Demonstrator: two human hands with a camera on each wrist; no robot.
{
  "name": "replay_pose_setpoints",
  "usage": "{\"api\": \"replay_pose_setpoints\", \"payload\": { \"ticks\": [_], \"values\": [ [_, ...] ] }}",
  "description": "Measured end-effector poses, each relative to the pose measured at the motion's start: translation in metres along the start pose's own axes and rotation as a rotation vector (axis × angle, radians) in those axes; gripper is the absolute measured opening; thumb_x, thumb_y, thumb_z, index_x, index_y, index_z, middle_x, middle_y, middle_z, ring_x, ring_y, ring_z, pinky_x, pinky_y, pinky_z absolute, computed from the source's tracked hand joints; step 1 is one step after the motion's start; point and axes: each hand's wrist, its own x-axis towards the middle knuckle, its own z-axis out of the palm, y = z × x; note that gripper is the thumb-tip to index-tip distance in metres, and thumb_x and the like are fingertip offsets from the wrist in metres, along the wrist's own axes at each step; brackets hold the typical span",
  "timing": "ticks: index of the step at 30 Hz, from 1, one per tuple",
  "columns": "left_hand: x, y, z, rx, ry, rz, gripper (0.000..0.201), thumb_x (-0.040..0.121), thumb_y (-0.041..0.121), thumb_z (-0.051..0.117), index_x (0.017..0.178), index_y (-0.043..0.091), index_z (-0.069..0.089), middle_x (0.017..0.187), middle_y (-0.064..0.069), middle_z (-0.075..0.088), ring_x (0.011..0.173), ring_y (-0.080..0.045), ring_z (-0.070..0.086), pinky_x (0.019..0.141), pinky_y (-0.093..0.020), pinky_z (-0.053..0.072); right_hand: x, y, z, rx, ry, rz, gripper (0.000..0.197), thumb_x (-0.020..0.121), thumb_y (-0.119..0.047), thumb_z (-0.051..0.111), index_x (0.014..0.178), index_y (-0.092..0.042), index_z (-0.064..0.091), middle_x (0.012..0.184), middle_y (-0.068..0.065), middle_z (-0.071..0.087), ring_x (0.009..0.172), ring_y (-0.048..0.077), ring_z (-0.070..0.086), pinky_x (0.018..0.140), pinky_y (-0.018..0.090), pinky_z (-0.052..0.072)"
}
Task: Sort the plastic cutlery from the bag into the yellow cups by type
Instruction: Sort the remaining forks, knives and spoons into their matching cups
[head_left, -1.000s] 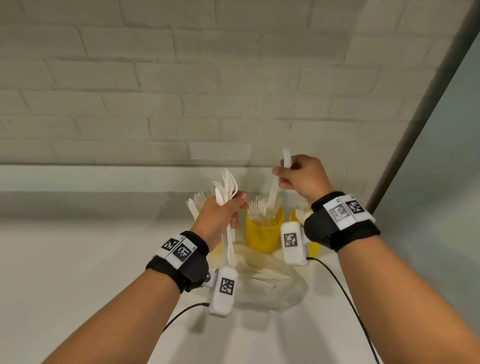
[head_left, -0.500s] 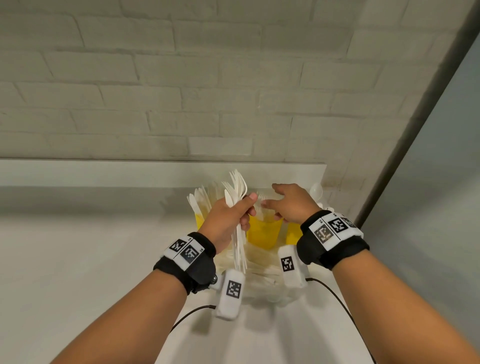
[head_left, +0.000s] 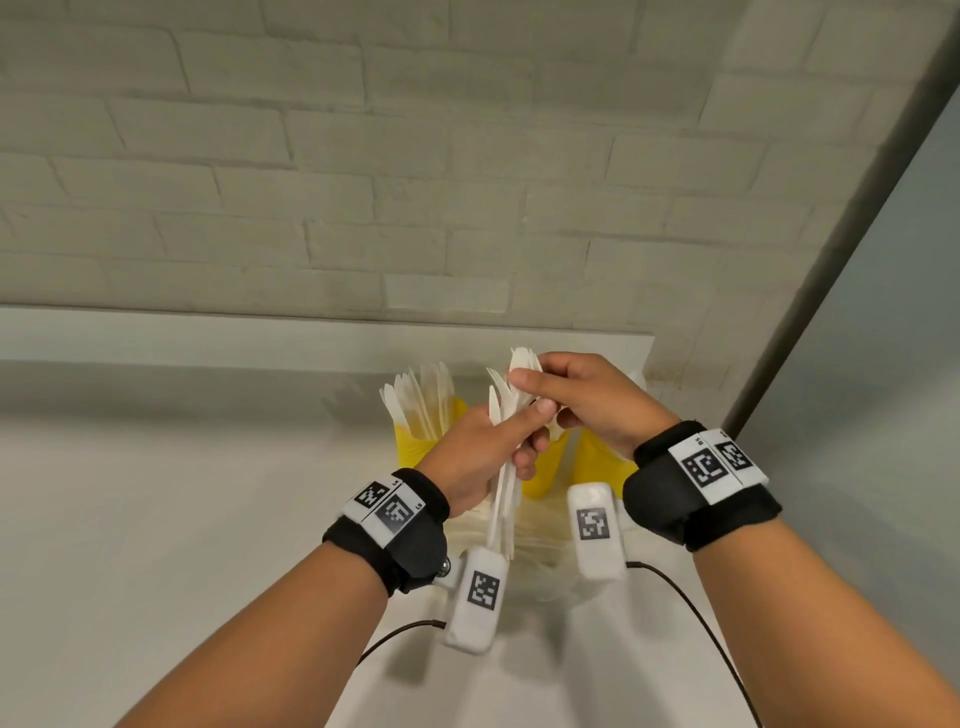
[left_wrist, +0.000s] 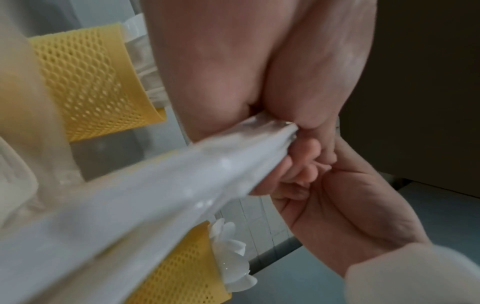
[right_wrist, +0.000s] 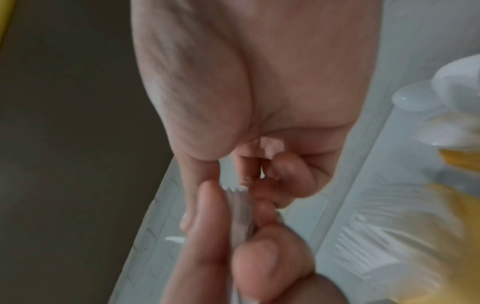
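Observation:
My left hand (head_left: 511, 441) grips a bundle of white plastic cutlery (head_left: 503, 499), upright in front of the yellow cups. My right hand (head_left: 524, 382) pinches the top of one piece in that bundle; in the right wrist view fork tines (right_wrist: 235, 190) show between its fingertips. The left yellow cup (head_left: 413, 449) holds several knives (head_left: 415, 397). The middle cup (head_left: 543, 470) and the right cup (head_left: 597, 460) are partly hidden behind my hands. The left wrist view shows the bundle (left_wrist: 182, 185), mesh cups (left_wrist: 85, 82) and spoons (left_wrist: 228, 257).
The clear plastic bag (head_left: 545, 571) with more cutlery lies on the white table (head_left: 156, 519) just in front of the cups. A brick wall (head_left: 363, 182) and a white ledge (head_left: 208, 338) stand right behind them. A dark post (head_left: 831, 260) rises at the right.
One second ago my right hand held a single piece above the middle cup. It has let that go and moved left to the bundle, whose top it now pinches.

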Motion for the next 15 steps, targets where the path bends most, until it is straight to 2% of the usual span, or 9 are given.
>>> {"api": "replay_pose_setpoints", "payload": {
  "ticks": [2, 3, 6, 10, 12, 15],
  "values": [
    [-0.003, -0.001, 0.000, -0.004, -0.015, 0.008, 0.022, 0.098, 0.031, 0.052, 0.094, 0.012, 0.062, 0.068, -0.004, 0.055, 0.048, -0.009, 0.042, 0.051, -0.022, 0.040, -0.002, 0.004, -0.005, 0.094, -0.007, 0.001, 0.021, 0.088, -0.028, 0.065, 0.092, -0.008, 0.067, 0.069, 0.003, 0.061, 0.054, 0.007, 0.053, 0.052, 0.019, 0.037],
    [-0.004, -0.001, 0.000, -0.012, -0.013, 0.010, 0.025, 0.098, 0.033, 0.050, 0.097, 0.011, 0.063, 0.070, -0.004, 0.057, 0.050, -0.010, 0.044, 0.052, -0.023, 0.040, -0.003, 0.006, -0.008, 0.137, -0.002, 0.001, 0.017, 0.088, -0.024, 0.065, 0.094, -0.008, 0.067, 0.069, 0.000, 0.061, 0.053, 0.005, 0.053, 0.051, 0.018, 0.038],
    [-0.004, -0.002, -0.001, -0.055, 0.006, 0.011, 0.029, 0.099, 0.034, 0.049, 0.103, 0.009, 0.064, 0.073, -0.005, 0.060, 0.056, -0.013, 0.050, 0.055, -0.025, 0.043, -0.002, 0.010, -0.011, 0.203, 0.015, 0.004, 0.021, 0.088, -0.019, 0.064, 0.103, -0.005, 0.066, 0.073, 0.000, 0.061, 0.052, 0.003, 0.050, 0.049, 0.014, 0.040],
    [-0.003, -0.004, -0.003, -0.069, 0.034, -0.029, 0.035, 0.096, 0.040, 0.052, 0.102, 0.009, 0.066, 0.073, -0.006, 0.062, 0.061, -0.016, 0.056, 0.061, -0.029, 0.050, 0.002, 0.012, -0.008, 0.200, 0.050, 0.002, 0.023, 0.087, -0.020, 0.066, 0.106, -0.007, 0.065, 0.075, 0.002, 0.061, 0.054, 0.003, 0.053, 0.051, 0.017, 0.037],
    [-0.002, -0.004, -0.003, -0.096, 0.026, -0.056, 0.037, 0.096, 0.041, 0.053, 0.104, 0.007, 0.066, 0.073, -0.008, 0.062, 0.061, -0.019, 0.058, 0.063, -0.033, 0.053, 0.004, 0.013, -0.007, 0.200, 0.061, 0.011, 0.023, 0.086, -0.021, 0.067, 0.105, -0.008, 0.065, 0.075, 0.001, 0.063, 0.054, 0.003, 0.056, 0.050, 0.016, 0.040],
    [0.000, -0.005, -0.003, -0.094, 0.051, -0.068, 0.038, 0.098, 0.039, 0.050, 0.108, 0.007, 0.067, 0.077, -0.009, 0.066, 0.062, -0.019, 0.059, 0.061, -0.030, 0.052, 0.005, 0.013, -0.006, 0.237, 0.100, 0.024, 0.017, 0.084, -0.020, 0.069, 0.098, -0.009, 0.067, 0.072, 0.001, 0.065, 0.050, 0.004, 0.056, 0.049, 0.014, 0.043]
  ]
}}
